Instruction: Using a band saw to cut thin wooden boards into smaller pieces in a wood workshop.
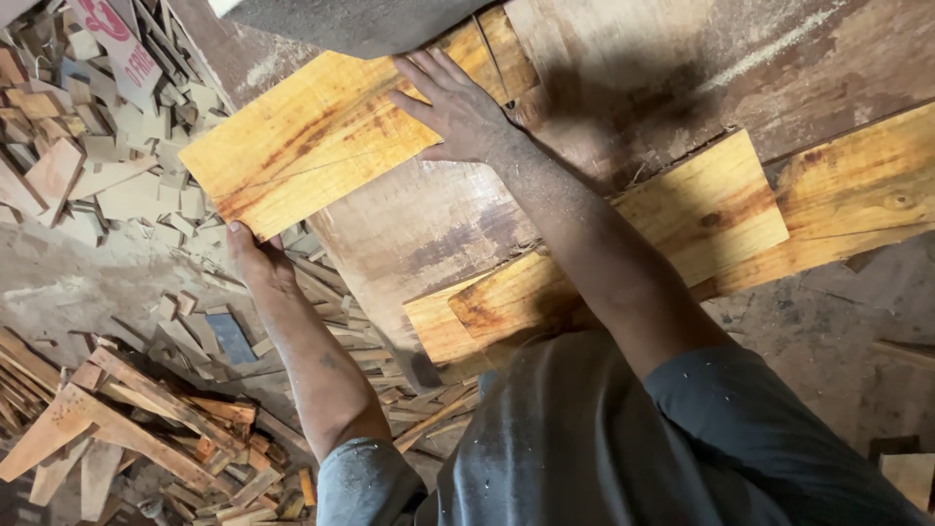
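Observation:
A yellow pine board [312,141] with reddish streaks lies across the edge of a worn wooden workbench [429,224], one end sticking out over the floor. My right hand [453,107] lies flat on top of the board, fingers spread, near its far end. My left hand [255,258] grips the board's near overhanging corner from below, the thumb on its edge. Two more pine boards [701,219] lie stacked on the bench under my right forearm.
Offcuts and wood scraps [127,429] cover the floor at the left and lower left. A heap of small cut blocks [78,117] fills the upper left. A long pine plank [857,195] runs off to the right. A grey machine part [351,19] hangs above the board.

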